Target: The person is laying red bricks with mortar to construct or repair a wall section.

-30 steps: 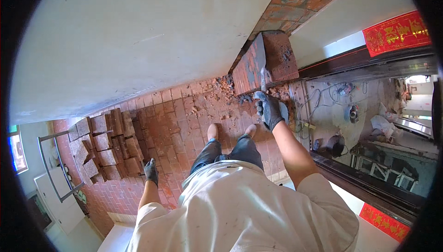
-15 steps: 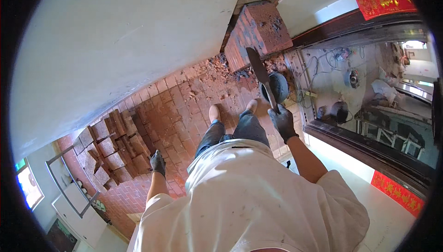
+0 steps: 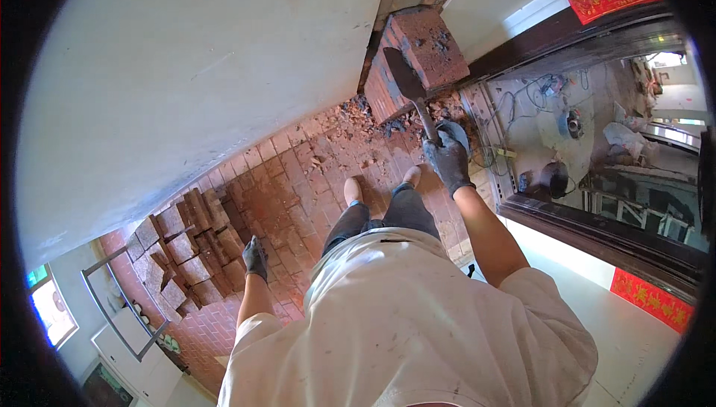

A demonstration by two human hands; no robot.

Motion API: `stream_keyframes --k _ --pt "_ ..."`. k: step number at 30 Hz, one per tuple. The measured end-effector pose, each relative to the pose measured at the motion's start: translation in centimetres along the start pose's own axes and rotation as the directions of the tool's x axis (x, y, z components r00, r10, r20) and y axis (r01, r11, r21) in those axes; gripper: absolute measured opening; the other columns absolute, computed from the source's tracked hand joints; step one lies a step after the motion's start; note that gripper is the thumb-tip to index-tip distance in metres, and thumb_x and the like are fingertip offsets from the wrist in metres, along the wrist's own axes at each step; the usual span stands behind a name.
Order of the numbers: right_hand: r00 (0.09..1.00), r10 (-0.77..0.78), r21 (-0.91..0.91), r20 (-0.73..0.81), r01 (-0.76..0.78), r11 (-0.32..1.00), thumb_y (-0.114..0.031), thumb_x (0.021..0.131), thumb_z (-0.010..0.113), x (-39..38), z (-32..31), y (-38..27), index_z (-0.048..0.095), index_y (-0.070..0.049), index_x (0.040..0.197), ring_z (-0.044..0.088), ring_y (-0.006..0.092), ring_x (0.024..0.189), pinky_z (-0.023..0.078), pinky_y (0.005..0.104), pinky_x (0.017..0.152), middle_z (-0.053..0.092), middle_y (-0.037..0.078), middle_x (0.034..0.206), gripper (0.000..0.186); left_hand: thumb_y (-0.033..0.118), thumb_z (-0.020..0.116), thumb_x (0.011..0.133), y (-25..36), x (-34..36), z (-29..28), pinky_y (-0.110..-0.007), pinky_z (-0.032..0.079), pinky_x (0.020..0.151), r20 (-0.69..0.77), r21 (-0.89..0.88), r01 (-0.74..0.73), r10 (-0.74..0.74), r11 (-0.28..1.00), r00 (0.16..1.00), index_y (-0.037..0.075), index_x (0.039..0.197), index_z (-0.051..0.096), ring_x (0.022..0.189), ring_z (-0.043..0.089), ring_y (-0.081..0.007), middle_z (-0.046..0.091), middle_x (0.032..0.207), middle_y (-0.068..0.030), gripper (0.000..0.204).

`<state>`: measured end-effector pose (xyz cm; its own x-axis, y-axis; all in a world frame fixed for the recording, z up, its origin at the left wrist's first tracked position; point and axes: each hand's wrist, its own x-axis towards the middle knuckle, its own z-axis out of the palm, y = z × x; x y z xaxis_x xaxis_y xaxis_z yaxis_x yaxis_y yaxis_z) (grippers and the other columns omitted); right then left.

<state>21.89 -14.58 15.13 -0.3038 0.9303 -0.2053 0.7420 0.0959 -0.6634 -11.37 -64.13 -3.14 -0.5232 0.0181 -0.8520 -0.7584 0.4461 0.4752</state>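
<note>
My right hand, in a dark glove, grips a trowel by its handle. The long dark blade points away from me, seen against the low brick pier; whether it touches the bricks I cannot tell. A round grey bucket stands beyond the hand, partly hidden by it. Grey mortar smears and crumbs lie on the pier. My left hand, also gloved, hangs at my left with its fingers curled in and nothing visible in them. It is nearest to the stacked bricks.
Broken brick and mortar rubble lies along the pier's foot on the red brick floor. A white wall runs along the left. To the right, a dark door frame opens onto a room with cables and a power tool. A metal rail stands far left.
My right hand has moved forward and slightly left with the trowel, and the blade now lies further over the pier. The hand covers more of the bucket. My left hand has barely moved.
</note>
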Motion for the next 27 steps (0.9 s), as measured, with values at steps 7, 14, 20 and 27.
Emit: stream_keyframes --k 7,14,20,27 --pt "0.996 -0.043 -0.146 -0.072 0.032 0.989 -0.027 0.083 0.066 -1.9 0.6 0.9 0.064 -0.001 0.107 0.065 0.0394 0.086 0.05 0.0455 0.075 0.067 0.023 0.092 0.035 0.042 0.058 0.091 -3.2 -1.0 -3.3 -0.034 0.035 0.042 0.009 -0.132 0.035 -0.034 0.991 0.999 0.021 0.079 0.055 0.048 0.042 -0.0182 0.045 0.062 0.0021 0.025" --pt "0.993 -0.064 -0.259 -0.104 0.035 0.965 -0.029 0.082 0.066 -3.5 1.1 2.5 0.061 -0.001 0.118 0.064 0.0404 0.092 0.051 0.045 0.08 0.067 0.024 0.098 0.045 0.043 0.062 0.09 -2.7 -1.0 -3.1 -0.033 0.038 0.045 -0.028 -0.074 0.057 -0.059 0.996 0.998 0.019 0.086 0.057 0.057 0.047 -0.0161 0.051 0.072 0.0012 0.024" --pt "0.994 -0.083 -0.167 -0.067 0.071 0.983 -0.031 0.083 0.065 -3.7 1.2 3.7 0.062 -0.001 0.115 0.065 0.0397 0.089 0.051 0.0456 0.078 0.067 0.024 0.095 0.044 0.055 0.056 0.088 -2.3 1.0 -2.7 -0.037 0.036 0.048 -0.006 0.046 0.065 -0.065 0.997 0.998 0.02 0.08 0.054 0.06 0.048 -0.0213 0.05 0.069 -0.0017 0.035" --pt "0.994 -0.11 -0.017 0.013 0.11 0.994 -0.018 0.085 0.067 0.0 1.7 3.5 0.064 -0.003 0.103 0.062 0.0213 0.065 0.049 0.0348 0.063 0.064 0.009 0.072 0.023 0.062 0.047 0.089 -2.8 5.2 -4.4 -0.049 0.043 0.064 0.152 0.069 0.169 -0.178 0.983 0.972 0.02 0.103 0.056 0.085 0.054 -0.0343 0.06 0.096 -0.0106 0.045"
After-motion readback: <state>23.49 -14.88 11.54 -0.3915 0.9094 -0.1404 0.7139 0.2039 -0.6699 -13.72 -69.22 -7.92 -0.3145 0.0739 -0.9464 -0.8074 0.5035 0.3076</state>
